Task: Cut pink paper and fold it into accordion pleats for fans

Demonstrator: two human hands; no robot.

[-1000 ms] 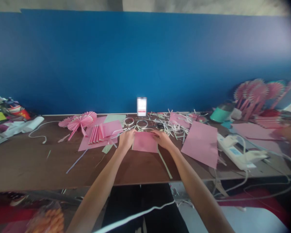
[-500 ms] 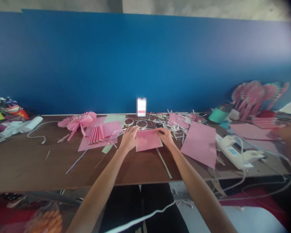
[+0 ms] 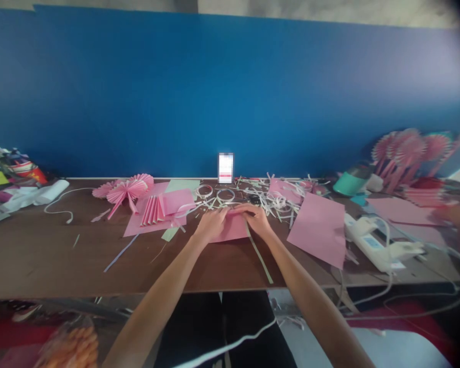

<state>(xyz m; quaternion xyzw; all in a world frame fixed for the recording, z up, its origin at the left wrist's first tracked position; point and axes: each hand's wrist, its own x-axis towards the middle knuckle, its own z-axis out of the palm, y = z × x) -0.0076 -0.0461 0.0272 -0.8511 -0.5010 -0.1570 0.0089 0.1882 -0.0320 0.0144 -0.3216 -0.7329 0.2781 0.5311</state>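
Note:
A pink sheet of paper (image 3: 234, 231) lies on the brown table in front of me. My left hand (image 3: 213, 223) covers its left side, fingers bent over the far edge. From the other side my right hand (image 3: 258, 219) grips that far edge, its fingers reaching inward close to the left fingertips. The exact fold under the fingers is hidden. A thin pale green paper strip (image 3: 261, 258) runs from below my right hand toward the table's front. Just beyond the hands lie two tape rolls, one of them a ring (image 3: 225, 195).
Pleated pink paper (image 3: 152, 210) and folded fans (image 3: 127, 191) lie left. Paper scraps (image 3: 278, 202) spread behind my right hand. Right are a pink sheet (image 3: 317, 227), a power strip (image 3: 371, 245) and cables. A phone (image 3: 226, 168) stands against the blue partition.
My left hand has slid right along the far edge, closer to my right hand. The paper's near edge has shifted left and a little nearer to me.

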